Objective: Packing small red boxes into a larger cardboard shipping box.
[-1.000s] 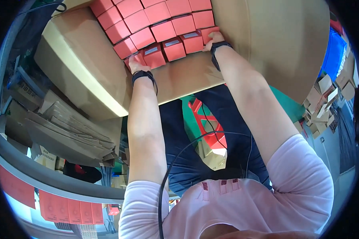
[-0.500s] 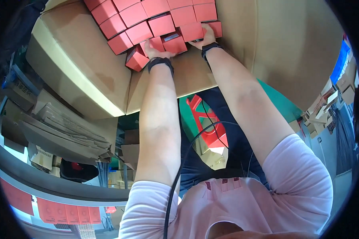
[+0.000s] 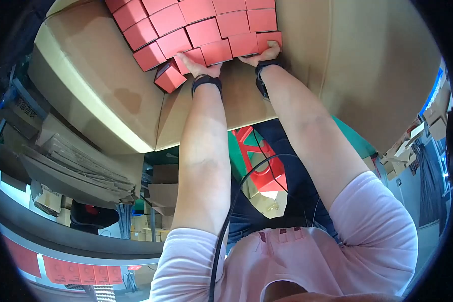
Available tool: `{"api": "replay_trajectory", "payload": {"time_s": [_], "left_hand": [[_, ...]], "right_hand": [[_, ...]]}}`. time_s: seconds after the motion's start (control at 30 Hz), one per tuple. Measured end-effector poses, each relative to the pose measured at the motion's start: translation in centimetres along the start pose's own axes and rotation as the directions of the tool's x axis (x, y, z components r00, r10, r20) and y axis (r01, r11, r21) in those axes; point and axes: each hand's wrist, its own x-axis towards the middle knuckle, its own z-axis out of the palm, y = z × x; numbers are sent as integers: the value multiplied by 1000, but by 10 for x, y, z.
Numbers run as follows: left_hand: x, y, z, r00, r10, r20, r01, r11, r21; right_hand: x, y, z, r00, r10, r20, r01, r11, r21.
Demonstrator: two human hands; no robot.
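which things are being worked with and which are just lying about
In use:
red boxes, touched by left hand and right hand
large cardboard carton around them

Apparently lying about:
flattened cardboard, at left
red plastic item, between the legs

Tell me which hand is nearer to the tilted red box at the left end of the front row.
Left. The left hand is just right of the tilted red box; the right hand is farther away, near the front row's right end.
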Motion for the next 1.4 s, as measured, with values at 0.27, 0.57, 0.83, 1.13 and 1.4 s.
{"api": "replay_trajectory", "payload": {"time_s": [0.27,0.57,0.83,1.13,1.4], "left_hand": [[8,5,-13,951,104,291,-66,988,-137],[9,56,-35,999,26,30,-9,877,-480],[33,78,-64,953,302,23,-302,945,122],[8,99,-49,963,266,-43,-256,953,162],[28,109,-54,988,140,-62,-142,989,-30]], "right_hand": [[9,-8,-11,971,26,238,-44,996,74],[21,-10,-5,969,-57,242,43,997,65],[-14,-16,12,989,82,121,-71,993,-95],[-4,-28,3,991,131,30,-118,952,-282],[-33,-32,10,997,-8,81,44,887,-460]]}}
